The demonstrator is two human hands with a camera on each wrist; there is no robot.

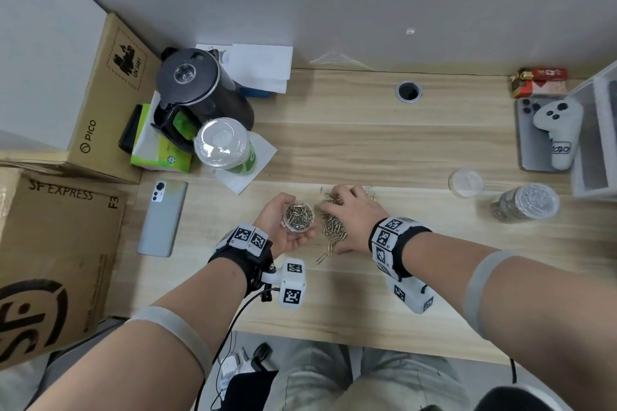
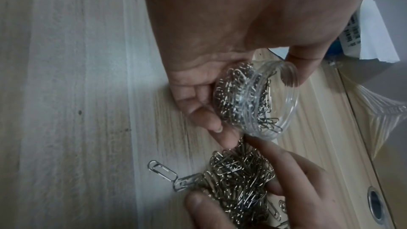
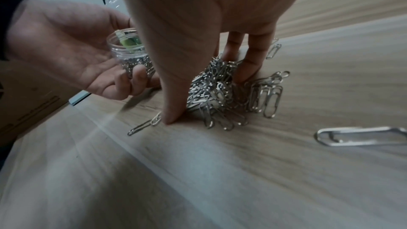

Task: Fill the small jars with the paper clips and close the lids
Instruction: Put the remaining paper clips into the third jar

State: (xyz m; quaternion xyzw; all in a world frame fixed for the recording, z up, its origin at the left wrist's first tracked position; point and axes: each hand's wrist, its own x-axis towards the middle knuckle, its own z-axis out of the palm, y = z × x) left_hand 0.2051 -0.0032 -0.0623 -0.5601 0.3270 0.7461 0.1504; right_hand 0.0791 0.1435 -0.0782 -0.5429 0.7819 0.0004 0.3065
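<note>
One jar [image 1: 525, 203] at the right already stands full and closed. Her left hand [image 1: 283, 227] holds the open jar [image 1: 298, 217], partly filled, while the right hand [image 1: 354, 220] curls around the clip pile [image 1: 334, 227] on the desk [image 1: 367, 150]; its lid [image 1: 465, 182] waits nearby.

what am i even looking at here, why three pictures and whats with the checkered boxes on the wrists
No machine here: a person is working with bare hands. The checkered boxes are cameras strapped on the wrists. The wide picture comes from a head camera looking down; the other two look along each hand. The left hand holds an open small jar partly filled with paper clips. The right hand gathers clips from the pile of paper clips on the wooden desk. At the right stand a closed, filled jar and a loose lid.
</note>
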